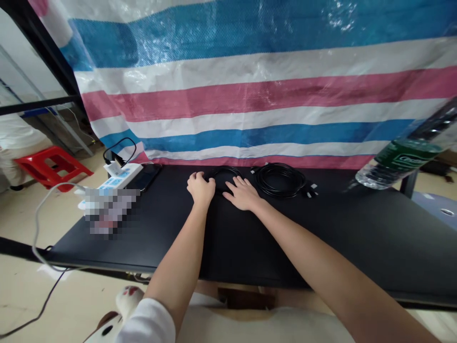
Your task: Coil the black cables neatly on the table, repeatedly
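Both my arms reach across a black table [250, 238] to a coiled black cable [224, 177] near its far edge. My left hand [201, 187] is curled, its fingers closed on the left side of that coil. My right hand [243, 193] lies flat on the coil's right side with fingers stretched out. A second, larger coil of black cable [281, 179] with white-tipped plugs lies just right of my right hand, untouched.
A white power strip [119, 177] with a charger plugged in and a dark phone [145, 177] sit at the table's far left. A clear water bottle with a green label [400, 162] stands at the right. A striped tarp [250, 85] hangs behind. A red stool [50, 166] stands left.
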A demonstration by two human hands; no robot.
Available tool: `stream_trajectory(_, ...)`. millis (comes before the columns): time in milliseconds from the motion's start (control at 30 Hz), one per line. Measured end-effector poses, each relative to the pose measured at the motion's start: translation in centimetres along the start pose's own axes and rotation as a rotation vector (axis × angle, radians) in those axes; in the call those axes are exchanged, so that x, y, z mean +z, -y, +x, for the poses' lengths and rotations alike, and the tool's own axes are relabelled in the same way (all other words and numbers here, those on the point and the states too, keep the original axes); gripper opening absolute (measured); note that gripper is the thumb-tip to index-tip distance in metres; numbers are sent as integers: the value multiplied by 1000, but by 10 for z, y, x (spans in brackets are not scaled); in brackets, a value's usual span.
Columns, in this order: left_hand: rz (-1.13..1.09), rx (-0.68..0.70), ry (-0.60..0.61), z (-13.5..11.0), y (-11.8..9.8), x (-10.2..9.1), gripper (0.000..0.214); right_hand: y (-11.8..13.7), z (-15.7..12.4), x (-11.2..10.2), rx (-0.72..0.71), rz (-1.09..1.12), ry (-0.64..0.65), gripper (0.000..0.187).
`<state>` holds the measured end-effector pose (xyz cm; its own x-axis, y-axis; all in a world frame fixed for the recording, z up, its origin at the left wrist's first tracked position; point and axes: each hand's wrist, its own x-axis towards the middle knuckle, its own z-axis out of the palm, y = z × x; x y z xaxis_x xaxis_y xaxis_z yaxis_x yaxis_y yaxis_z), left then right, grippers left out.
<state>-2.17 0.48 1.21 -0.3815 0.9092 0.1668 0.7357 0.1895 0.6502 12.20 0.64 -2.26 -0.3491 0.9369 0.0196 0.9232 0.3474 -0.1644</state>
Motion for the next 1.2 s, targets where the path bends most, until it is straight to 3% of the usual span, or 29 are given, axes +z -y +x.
stream_trajectory(167, 125, 46, 66, -9, -1, 4, 44, 0, 21, -4, 9, -46, -20, 62)
stream_trajectory(333, 209, 191, 187, -14, 0, 8, 48, 5, 16, -5, -38, -87, -233, 55)
stream_trajectory(467, 227, 260, 260, -15, 0, 10, 43, -1, 2, -9, -98, -36, -325, 47)
stream_trajectory(567, 224, 260, 266, -15, -1, 10, 43, -22, -11, -13, -79, 20, -461, 38)
stream_trajectory(667, 215, 264, 272, -15, -2, 12, 44, -54, -27, -16, -1, 64, -724, 26)
stream_trajectory(767, 204, 267, 284, -16, -3, 14, 48, -89, -42, -15, 162, 41, -1001, 16)
stream_trajectory(867, 183, 254, 286, -16, -4, 15, 49, -118, -54, -12, 359, 18, -1139, 14)
stream_trajectory(933, 164, 236, 283, -16, -4, 15, 50, -131, -58, -10, 489, 32, -1140, 15)
stream_trajectory(1033, 137, 229, 285, -15, -3, 15, 54, -140, -62, -8, 636, 81, -1042, 20)
stream_trajectory(1200, 116, 250, 273, -15, -3, 16, 62, -138, -64, -13, 762, 204, -891, 22)
